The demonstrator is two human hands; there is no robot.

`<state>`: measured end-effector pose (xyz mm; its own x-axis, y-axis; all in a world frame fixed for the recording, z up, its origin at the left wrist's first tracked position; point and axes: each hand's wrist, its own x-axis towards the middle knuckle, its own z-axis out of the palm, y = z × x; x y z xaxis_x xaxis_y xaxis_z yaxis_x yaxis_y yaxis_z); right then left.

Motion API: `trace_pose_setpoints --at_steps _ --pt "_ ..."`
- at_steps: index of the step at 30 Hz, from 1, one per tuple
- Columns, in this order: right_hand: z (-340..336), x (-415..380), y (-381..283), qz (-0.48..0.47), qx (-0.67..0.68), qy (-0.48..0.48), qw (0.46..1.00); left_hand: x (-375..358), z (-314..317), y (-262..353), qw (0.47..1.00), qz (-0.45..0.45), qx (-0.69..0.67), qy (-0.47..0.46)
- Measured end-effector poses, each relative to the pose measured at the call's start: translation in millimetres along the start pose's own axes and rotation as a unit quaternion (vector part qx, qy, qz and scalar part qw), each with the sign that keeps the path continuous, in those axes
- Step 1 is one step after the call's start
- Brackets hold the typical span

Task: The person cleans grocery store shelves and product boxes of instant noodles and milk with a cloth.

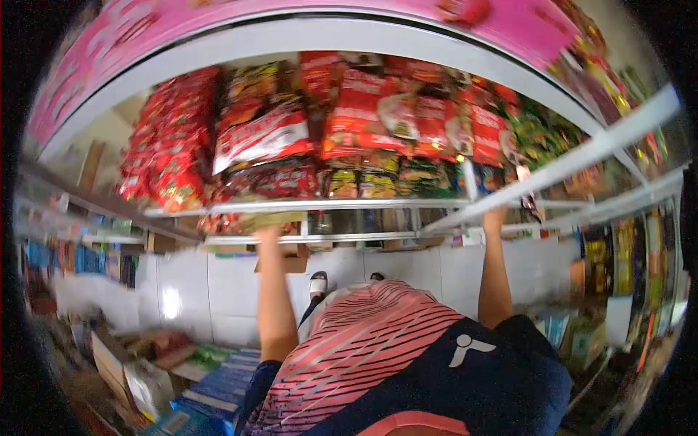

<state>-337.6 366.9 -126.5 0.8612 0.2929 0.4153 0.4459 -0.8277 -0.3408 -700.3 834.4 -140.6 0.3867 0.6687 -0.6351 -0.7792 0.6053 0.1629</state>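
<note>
The left hand (268, 234) is at the lower front rail (363, 204) of a display case, its fingers by a flat tan thing (280, 219). The right hand (496, 216) is further along the same front, just beside the slanting bar (567, 160). Both hands are smeared by motion blur, so I cannot tell whether either is grasping something, clenched or released.

The tan thing lies low at the front of the case, below the stacked packets. It looks thin and light, perhaps card or paper, and if so it would bend easily; a pinch along its near edge, thumb on top, should suit it better than a squeeze in the middle.

Above the rail, the large red packets (360, 109), the red-and-white packet (269, 138) and the small packets (378, 183) have the shine of plastic film. They should be light and soft but slippery, and a hard squeeze might crush what is inside; a sealed end or corner is the place to take hold. The rail and slanting bar look stiff and smooth. They should bear a firm hold from the fingers wrapped over the edge, though any glass set in the frame would be fragile.
</note>
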Motion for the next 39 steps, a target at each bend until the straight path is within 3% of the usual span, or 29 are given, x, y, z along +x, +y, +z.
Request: trace_pose_setpoints --at_steps 3,4,6,7,9,10,12,13,14,15,17,18,20,21,22,23,24,25,28,30,32,36,37,38,39 --pt "-38.2 9.3 -28.4 -0.005 0.001 -0.031 0.999 -8.0 28.2 72.7 0.996 0.077 -0.004 -0.040" --pt "-46.0 13.7 -32.8 -0.029 0.025 0.037 0.999 -12.2 35.6 81.6 0.994 0.087 -0.014 -0.069" --pt "-66.7 27.4 -38.4 -0.030 -0.021 0.075 0.997 38.2 -7.9 95.4 0.947 -0.039 -0.113 -0.299" --pt "-61.7 37.4 -23.4 -0.026 -0.020 0.077 0.996 3.2 19.5 69.3 0.980 0.015 -0.059 -0.190" --pt "-55.8 57.6 11.9 -0.025 -0.139 0.167 0.976 54.0 -14.6 56.7 0.954 -0.093 -0.124 -0.257" --pt "-58.4 63.0 11.7 -0.026 -0.140 0.166 0.976 44.3 -12.4 22.5 0.974 -0.109 -0.103 -0.169" --pt "-69.8 76.9 9.3 0.095 -0.130 0.043 0.986 1.8 -4.2 -45.7 0.988 -0.107 -0.098 -0.049" --pt "-56.6 82.0 18.3 0.071 -0.051 0.116 0.989 -20.2 3.4 -63.7 0.989 -0.089 -0.112 -0.020" --pt "-53.4 90.9 31.9 0.068 -0.051 0.116 0.990 -4.9 -9.5 -68.1 0.989 -0.089 -0.115 -0.020" --pt "-65.3 99.5 25.0 0.122 -0.072 0.049 0.989 24.5 -32.5 -72.7 0.979 -0.106 -0.089 -0.149" --pt "-83.7 111.7 10.6 0.229 -0.110 -0.088 0.963 45.6 -43.9 -38.6 0.986 -0.050 -0.047 -0.149" --pt "-81.8 111.0 17.8 0.227 -0.109 -0.089 0.964 55.6 -48.6 -12.6 0.989 -0.018 -0.035 -0.141" --pt "-65.7 106.7 76.3 0.123 -0.108 -0.076 0.984 75.0 -55.8 48.4 0.983 -0.001 -0.037 -0.179" --pt "-34.0 114.1 139.7 0.083 -0.033 -0.039 0.995 84.9 -59.8 79.9 0.975 -0.010 -0.047 -0.215" --pt "-31.2 117.4 159.8 0.083 -0.032 -0.041 0.995 91.4 -62.1 99.9 0.964 -0.014 -0.012 -0.265" --pt "-28.7 118.2 174.5 0.108 -0.016 -0.051 0.993 50.9 -28.9 89.2 0.981 0.036 0.000 -0.193" --pt "-49.2 112.2 146.5 0.146 -0.036 -0.080 0.985 5.2 8.4 76.7 0.990 0.082 0.020 -0.117" --pt "-73.4 105.2 111.1 0.182 -0.059 -0.110 0.975 8.4 10.4 73.2 0.992 0.086 0.004 -0.097" --pt "-86.8 100.7 108.6 0.140 -0.029 -0.117 0.983 65.8 -37.2 33.6 0.988 -0.027 -0.118 -0.094" --pt "-85.4 96.2 93.5 0.117 -0.071 -0.087 0.987 70.7 -62.7 -20.6 0.986 -0.082 -0.125 -0.076" --pt "-82.3 91.3 66.6 0.064 -0.164 -0.020 0.984 -8.5 -19.4 -82.8 0.981 -0.062 -0.029 -0.181" --pt "-72.6 73.9 8.4 0.130 -0.209 0.029 0.969 79.9 -64.2 -14.0 0.959 -0.118 -0.115 -0.230" --pt "-63.4 77.3 17.1 0.101 -0.219 -0.018 0.970 84.0 -60.0 10.1 0.959 -0.111 -0.105 -0.238" --pt "-58.9 81.2 12.7 0.096 -0.213 -0.019 0.972 61.3 -35.7 38.0 0.981 -0.016 -0.056 -0.182" --pt "-55.2 81.6 6.5 0.029 -0.060 0.060 0.996 34.1 -10.9 65.4 0.989 0.081 -0.007 -0.123"
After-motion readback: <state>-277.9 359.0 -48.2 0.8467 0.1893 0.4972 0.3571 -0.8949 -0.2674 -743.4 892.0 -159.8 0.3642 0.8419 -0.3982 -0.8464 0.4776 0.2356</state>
